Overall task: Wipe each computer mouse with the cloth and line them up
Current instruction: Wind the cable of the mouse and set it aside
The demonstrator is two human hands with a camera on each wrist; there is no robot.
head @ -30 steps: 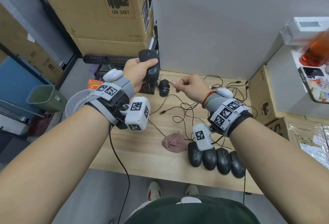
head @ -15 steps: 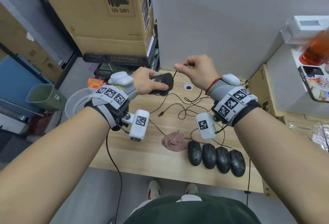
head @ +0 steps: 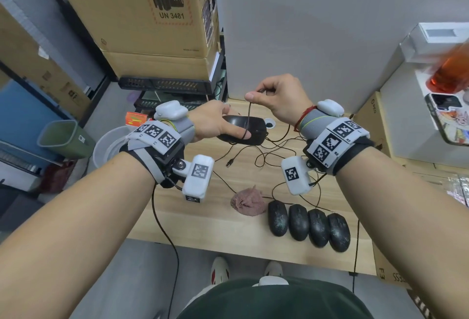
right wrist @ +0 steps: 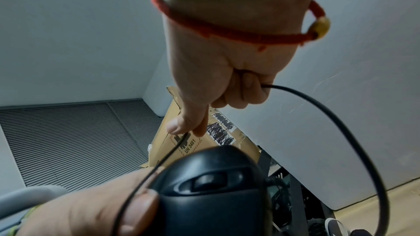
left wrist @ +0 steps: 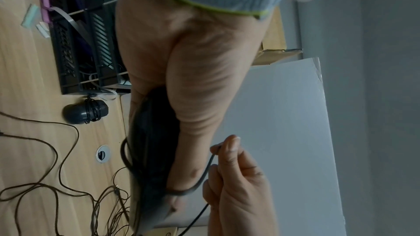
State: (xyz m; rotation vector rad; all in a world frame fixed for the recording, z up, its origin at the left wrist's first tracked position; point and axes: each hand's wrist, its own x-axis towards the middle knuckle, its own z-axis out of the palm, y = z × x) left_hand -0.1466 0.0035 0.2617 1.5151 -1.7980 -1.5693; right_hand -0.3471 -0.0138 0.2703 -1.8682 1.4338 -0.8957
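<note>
Left hand (head: 213, 123) grips black mouse (head: 250, 133) above bench (head: 177, 219) far edge, long axis left-right, cable end rightward. Right hand (head: 279, 100) pinches its cable (head: 249, 113) above. Box behind (head: 142, 6): "PICO", "UN 3481".

1. The place read as an office storeroom or equipment back room.
2. Large brown cardboard shipping boxes (head: 142, 11), printed "PICO" and a battery hazard mark "UN 3481", stood stacked at the left.
3. A flat black network switch (head: 165, 85) sat under them, above black slatted plastic trays (left wrist: 84, 42).
4. A light wooden desk (head: 203, 222) with a round cable grommet (head: 269, 124) stood against a plain grey partition (head: 317, 27).
5. A green plastic waste bin (head: 64, 138) stood on the grey floor.
</note>
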